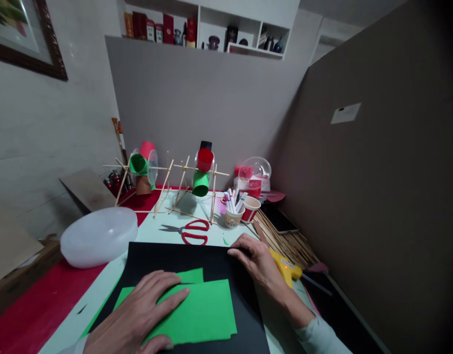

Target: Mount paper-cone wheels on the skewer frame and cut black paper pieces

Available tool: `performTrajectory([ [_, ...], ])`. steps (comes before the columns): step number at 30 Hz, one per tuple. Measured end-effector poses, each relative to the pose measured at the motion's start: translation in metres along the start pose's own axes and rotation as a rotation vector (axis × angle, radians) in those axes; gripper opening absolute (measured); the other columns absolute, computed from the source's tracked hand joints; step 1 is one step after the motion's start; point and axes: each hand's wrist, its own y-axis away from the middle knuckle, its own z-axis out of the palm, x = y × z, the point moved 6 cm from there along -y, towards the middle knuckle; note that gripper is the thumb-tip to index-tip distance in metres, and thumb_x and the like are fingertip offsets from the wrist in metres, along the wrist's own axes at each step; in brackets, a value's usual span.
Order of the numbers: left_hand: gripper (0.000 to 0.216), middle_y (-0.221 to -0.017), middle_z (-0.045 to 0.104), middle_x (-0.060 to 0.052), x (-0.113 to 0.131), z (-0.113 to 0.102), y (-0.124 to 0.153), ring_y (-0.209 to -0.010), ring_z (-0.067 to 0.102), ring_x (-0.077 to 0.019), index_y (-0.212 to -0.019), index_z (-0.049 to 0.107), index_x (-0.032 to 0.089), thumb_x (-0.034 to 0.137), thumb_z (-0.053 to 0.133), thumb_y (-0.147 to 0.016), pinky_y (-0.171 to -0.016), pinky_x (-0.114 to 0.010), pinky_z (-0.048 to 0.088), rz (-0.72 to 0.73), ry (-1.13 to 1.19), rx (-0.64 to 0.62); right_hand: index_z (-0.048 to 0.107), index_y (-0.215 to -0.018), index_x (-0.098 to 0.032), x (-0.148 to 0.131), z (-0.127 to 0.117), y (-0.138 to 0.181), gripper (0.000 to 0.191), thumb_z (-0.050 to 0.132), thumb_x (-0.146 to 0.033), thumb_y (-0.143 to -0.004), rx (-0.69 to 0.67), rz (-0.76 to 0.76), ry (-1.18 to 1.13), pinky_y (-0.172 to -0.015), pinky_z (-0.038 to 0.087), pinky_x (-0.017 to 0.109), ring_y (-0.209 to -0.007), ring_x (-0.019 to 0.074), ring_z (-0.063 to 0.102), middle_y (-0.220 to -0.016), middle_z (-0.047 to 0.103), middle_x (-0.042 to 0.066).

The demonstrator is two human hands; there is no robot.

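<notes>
The black sheet (215, 260) lies on the worktop (148, 232), in front of the person; its far edge runs from left to right, and its near end is outside the view, so I cannot tell its long axis. On it are pieces of green paper (204, 314). The front piece has its long axis from left to right, slightly tilted. The left hand (141, 305) rests palm down on the green paper, its grip spread apart. The right hand (257, 258) has its grip together, thumb and forefinger pinching the far right corner of the black sheet. Beyond this sheet, the scissors (182, 229) point their blades to the left. The yellow glue gun (285, 265) is just beside the right hand.
</notes>
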Motion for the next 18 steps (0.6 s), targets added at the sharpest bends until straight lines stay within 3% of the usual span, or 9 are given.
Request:
performTrajectory([
  [5,0.068,-0.157,0.042,-0.006,0.002,0.005,0.001,-0.143,0.04,-0.0304,-0.155,0.028,0.033,0.029,0.055,-0.093,-0.111,-0.051,0.04,0.179,-0.162,-0.117,0.064,-0.08,-0.017,-0.005,0.003,0.005,0.02,0.061,-0.03,-0.096,0.01,-0.081,0.133,-0.063,0.042,0.025,-0.066,0.0158,0.06,-0.075,0.065,0.004],
  [11,0.071,-0.159,0.038,-0.005,0.005,0.011,-0.001,-0.145,0.036,-0.0306,-0.156,0.025,0.031,0.041,0.055,-0.093,-0.112,-0.056,0.032,0.216,-0.121,-0.19,0.06,-0.078,-0.018,-0.022,0.001,0.011,0.025,0.054,-0.027,-0.1,0.074,-0.194,0.344,-0.051,0.037,0.024,-0.049,0.0115,0.056,-0.061,0.061,-0.001],
  [18,0.067,-0.152,0.049,-0.008,-0.003,0.017,0.004,-0.137,0.048,-0.031,-0.153,0.036,0.031,0.038,0.059,-0.09,-0.112,-0.049,0.037,0.246,-0.073,-0.078,0.065,-0.092,-0.017,-0.028,-0.011,0.01,0.014,0.053,-0.02,-0.1,0.261,-0.271,0.284,-0.059,0.05,0.021,-0.065,0.0143,0.071,-0.079,0.075,0.005],
])
